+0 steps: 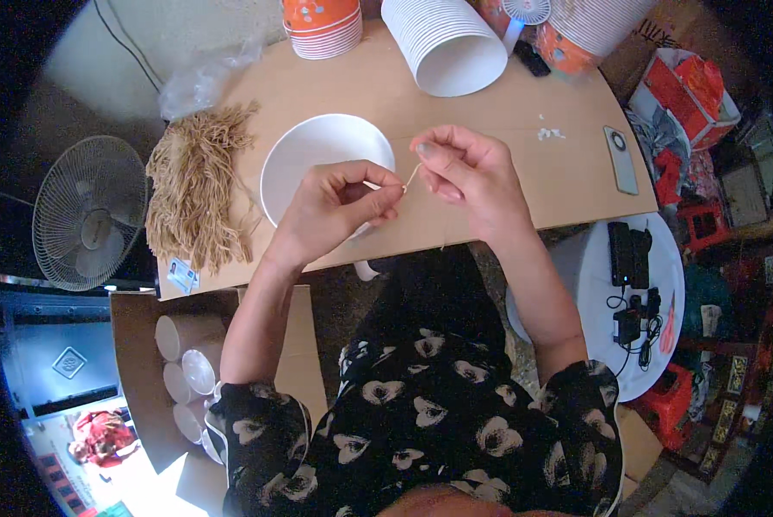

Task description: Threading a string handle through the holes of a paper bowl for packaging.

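A short, thin tan strand (412, 177), like a piece of cord, stretches between my two hands over the table. My left hand (343, 202) pinches one end between thumb and forefinger, in front of the white bowl (287, 155). Higher up and to the right, my right hand (472, 168) has its thumb and fingers closed on the other end. The bowl stands on the brown table and is partly hidden by my left hand. To its left lies a large heap of tan strands (198, 185). What kind of strand it is, I cannot tell.
Stacked white tubs (459, 69) and orange-patterned tubs (322, 30) stand at the back. A phone (620, 159) lies at the right, near white scraps (550, 133). A fan (89, 211) is at the left; a cardboard box (141, 388) holds clear containers. Chargers (629, 319) rest on a white stool.
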